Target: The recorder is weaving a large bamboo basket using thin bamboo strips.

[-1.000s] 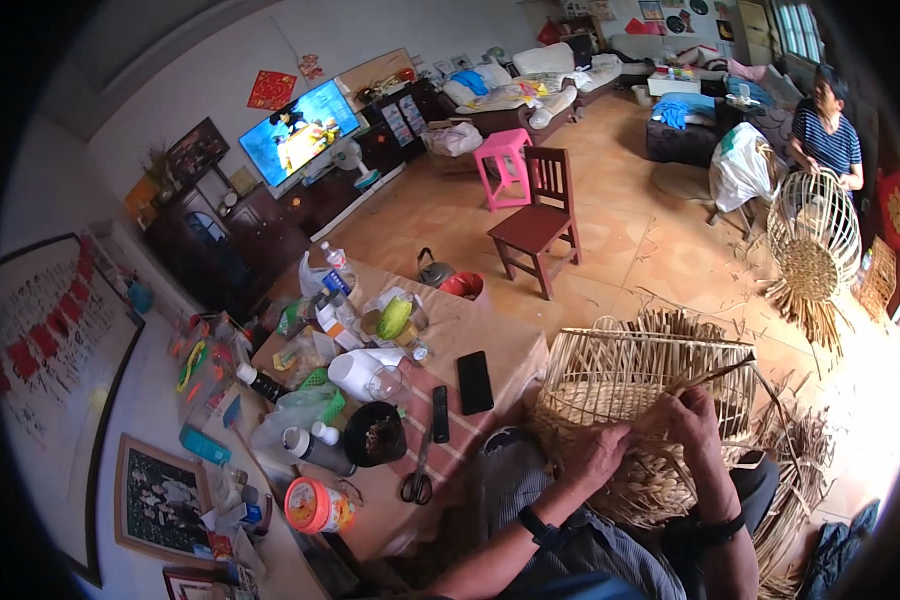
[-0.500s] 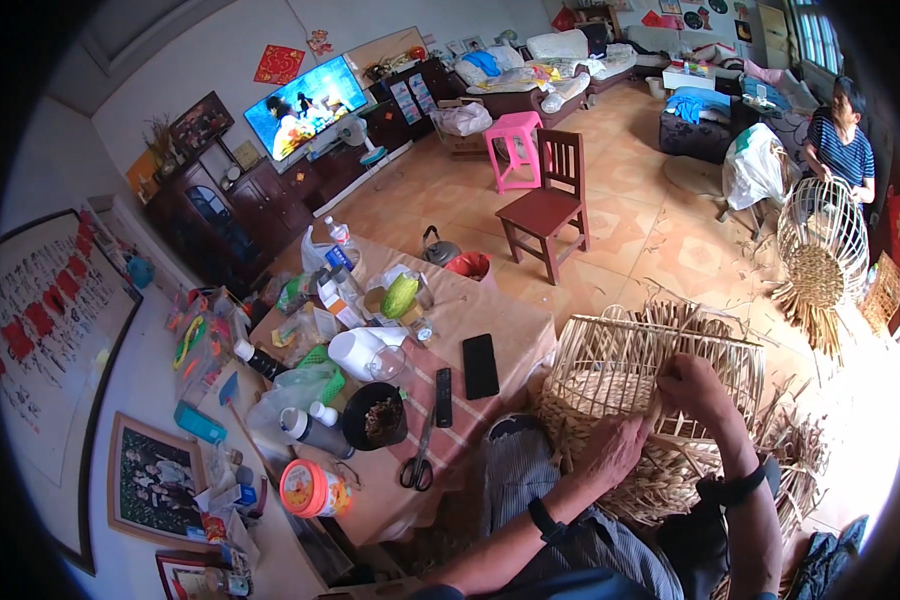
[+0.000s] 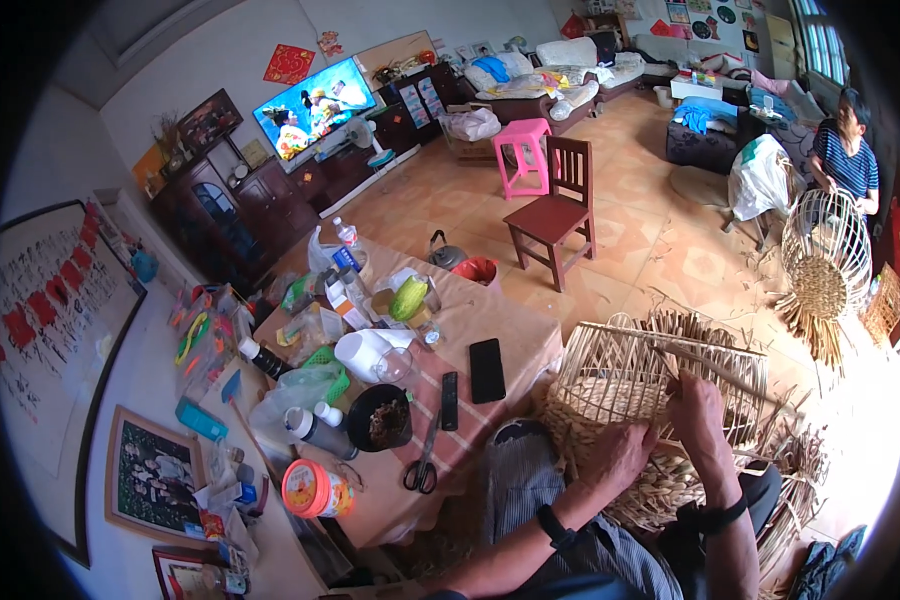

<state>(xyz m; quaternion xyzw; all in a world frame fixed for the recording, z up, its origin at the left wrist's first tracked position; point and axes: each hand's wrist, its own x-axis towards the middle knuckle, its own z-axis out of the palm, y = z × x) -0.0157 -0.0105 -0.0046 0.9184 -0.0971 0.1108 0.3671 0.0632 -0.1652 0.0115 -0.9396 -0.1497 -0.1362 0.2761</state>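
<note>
A half-woven basket [image 3: 610,400] of pale dried plant strips lies tilted across my lap, its bare upright ribs showing above the dense weave. My right hand [image 3: 698,420] is closed at its near side, pinching a flat strip [image 3: 671,368] that sticks up past the fingers. A longer strip [image 3: 735,378] slants over the ribs just beyond that hand. Close by on the left, my left hand [image 3: 620,458] is curled with its fingers pressed together against the weave. What lies between those fingers is hidden.
At left a cloth-covered table [image 3: 510,345] holds a phone [image 3: 487,370], scissors [image 3: 422,470], a black bowl [image 3: 378,417] and bottles. Loose strips [image 3: 795,465] lie right of the basket. A red chair [image 3: 555,215] stands ahead. Far right, another person [image 3: 845,155] holds a basket [image 3: 825,250].
My right hand has lowered a little, and a long strip now slants across the ribs above it. My left hand stays near the weave. The other person's head has turned.
</note>
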